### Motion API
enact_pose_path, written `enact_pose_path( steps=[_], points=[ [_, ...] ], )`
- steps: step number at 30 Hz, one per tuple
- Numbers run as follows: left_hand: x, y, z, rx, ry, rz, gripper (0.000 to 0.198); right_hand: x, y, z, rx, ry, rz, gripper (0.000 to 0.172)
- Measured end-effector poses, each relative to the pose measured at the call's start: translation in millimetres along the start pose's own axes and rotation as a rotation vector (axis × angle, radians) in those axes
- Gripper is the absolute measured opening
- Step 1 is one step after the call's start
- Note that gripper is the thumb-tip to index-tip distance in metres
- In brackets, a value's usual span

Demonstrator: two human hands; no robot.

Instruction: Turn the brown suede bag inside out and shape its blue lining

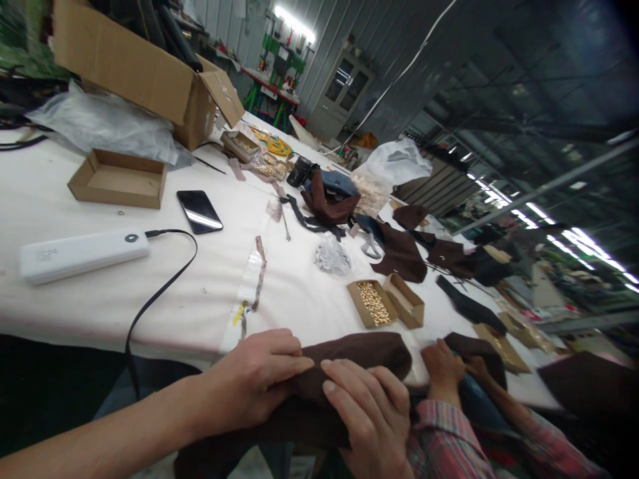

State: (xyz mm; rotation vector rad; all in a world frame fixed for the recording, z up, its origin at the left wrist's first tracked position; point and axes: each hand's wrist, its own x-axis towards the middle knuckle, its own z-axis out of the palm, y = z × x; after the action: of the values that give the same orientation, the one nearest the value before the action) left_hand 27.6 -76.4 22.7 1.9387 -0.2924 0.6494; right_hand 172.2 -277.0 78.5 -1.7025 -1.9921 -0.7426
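A piece of dark brown fabric [359, 349] lies across the table's front edge, and part of it hangs down below. My left hand [264, 372] is closed on its left part, thumb and fingers pinching the cloth. Close beside it, my right hand [367, 406] grips the same fabric with bent fingers, its fingertips nearly meeting my left thumb. Whatever lies under the fingers is hidden. Just beyond the fabric stands a small cardboard box of gold-coloured metal pieces [373, 303], with a second small box [405, 303] against it.
To my right, a co-worker's hands [444, 369] hold dark fabric. A white power bank [84, 254] with a black cable, a phone [200, 211] and a shallow cardboard tray [117, 179] lie on the left. Farther back are a large carton [130, 60] and brown pieces [399, 253].
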Motion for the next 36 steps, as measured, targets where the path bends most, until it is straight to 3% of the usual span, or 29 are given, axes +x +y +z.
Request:
enact_pose_path(
  steps=[5, 14, 21, 26, 33, 36],
  points=[
    [1.0, 0.2, 0.9, 0.052, 0.015, 0.038, 0.020, 7.2, -0.6, 3.3, 0.011, -0.063, 0.099, 0.043],
    [9.4, 7.4, -3.2, 0.435, -0.006, 0.162, 0.006, 9.0, -4.4, -4.1, -0.003, -0.054, 0.122, 0.037],
    [12.0, 24.7, -7.7, 0.371, -0.048, 0.100, 0.032, 5.6, -8.1, -11.8, -0.101, -0.038, 0.072, 0.033],
    [20.5, 31.4, -12.5, 0.288, -0.036, 0.140, 0.024, 6.1, -11.6, -20.0, -0.183, 0.009, 0.041, 0.023],
    [21.8, 33.2, -17.3, 0.452, -0.179, 0.236, 0.004, 6.4, -13.6, -25.9, -0.171, -0.003, 0.036, 0.033],
    [17.6, 29.8, -15.1, 0.453, -0.178, 0.266, 0.017, 7.1, -12.5, -23.4, -0.066, -0.073, 0.022, 0.035]
  ],
)
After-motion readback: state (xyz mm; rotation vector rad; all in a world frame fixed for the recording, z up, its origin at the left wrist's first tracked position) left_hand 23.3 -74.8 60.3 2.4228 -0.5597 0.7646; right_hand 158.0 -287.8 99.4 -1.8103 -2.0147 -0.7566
